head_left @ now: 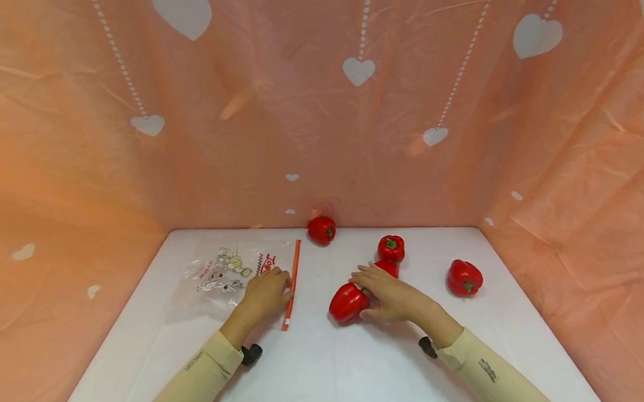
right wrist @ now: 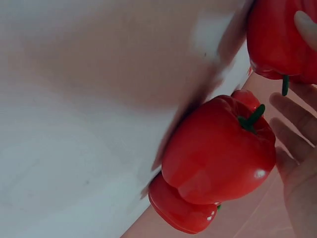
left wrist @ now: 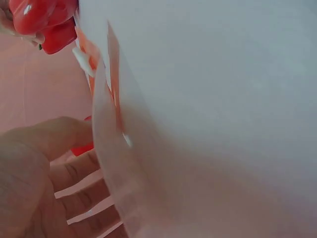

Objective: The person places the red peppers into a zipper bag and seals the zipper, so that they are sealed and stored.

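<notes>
In the head view, my right hand point(head_left: 390, 293) is at a red bell pepper point(head_left: 348, 304) with a green stem, fingers over its far side and thumb at its near side. The right wrist view shows the thumb across this pepper point(right wrist: 275, 39) and the fingers near its stem. My left hand point(head_left: 267, 294) lies over the mouth of a clear plastic bag point(head_left: 234, 275) with printed cartoon figures, beside its orange strip point(head_left: 293, 283). Clear film overlaps its fingertips in the left wrist view, where the thumb and fingers stand apart.
Close behind my right hand are a partly hidden bell pepper point(head_left: 387, 268) and another pepper point(head_left: 391, 249). One pepper point(head_left: 464, 278) lies at the right, and one more point(head_left: 321, 230) at the back edge. An orange sheet with white hearts point(head_left: 303, 135) surrounds the white table point(head_left: 316, 366).
</notes>
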Demonstrator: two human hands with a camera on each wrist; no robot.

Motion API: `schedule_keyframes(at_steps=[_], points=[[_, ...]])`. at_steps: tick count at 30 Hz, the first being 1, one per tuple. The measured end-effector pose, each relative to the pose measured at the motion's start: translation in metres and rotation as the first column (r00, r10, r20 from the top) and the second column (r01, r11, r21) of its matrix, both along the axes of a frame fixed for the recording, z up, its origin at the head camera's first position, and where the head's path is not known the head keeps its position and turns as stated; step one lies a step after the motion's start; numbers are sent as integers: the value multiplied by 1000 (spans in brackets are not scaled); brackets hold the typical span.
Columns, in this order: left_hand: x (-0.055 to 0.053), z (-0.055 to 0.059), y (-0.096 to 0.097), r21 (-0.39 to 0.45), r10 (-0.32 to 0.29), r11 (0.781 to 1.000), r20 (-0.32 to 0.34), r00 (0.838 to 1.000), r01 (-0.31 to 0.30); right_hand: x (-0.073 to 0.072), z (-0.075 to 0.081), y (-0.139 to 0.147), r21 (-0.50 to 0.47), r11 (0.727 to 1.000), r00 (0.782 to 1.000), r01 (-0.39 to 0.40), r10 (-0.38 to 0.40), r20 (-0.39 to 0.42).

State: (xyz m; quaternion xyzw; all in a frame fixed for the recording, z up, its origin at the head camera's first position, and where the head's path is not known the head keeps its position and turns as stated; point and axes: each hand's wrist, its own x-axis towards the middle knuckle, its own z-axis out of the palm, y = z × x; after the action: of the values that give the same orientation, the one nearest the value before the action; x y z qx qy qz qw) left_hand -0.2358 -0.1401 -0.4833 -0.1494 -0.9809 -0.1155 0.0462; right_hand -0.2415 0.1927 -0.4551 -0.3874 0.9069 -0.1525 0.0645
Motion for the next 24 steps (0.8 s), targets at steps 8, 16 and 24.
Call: schedule_keyframes(at_steps=[8, 16, 24], points=[[-6, -5, 2, 14, 60, 998, 12, 998, -61, 11, -3, -5, -31, 998, 996, 55, -52, 79], [-4, -2, 2, 46, 73, 996, -12, 997, -72, 18, -7, -12, -87, 996, 997, 26, -20, 74], [1, 6, -2, 172, 66, 983, -20, 998, -62, 22, -13, -15, -197, 980, 999, -12, 22, 50]])
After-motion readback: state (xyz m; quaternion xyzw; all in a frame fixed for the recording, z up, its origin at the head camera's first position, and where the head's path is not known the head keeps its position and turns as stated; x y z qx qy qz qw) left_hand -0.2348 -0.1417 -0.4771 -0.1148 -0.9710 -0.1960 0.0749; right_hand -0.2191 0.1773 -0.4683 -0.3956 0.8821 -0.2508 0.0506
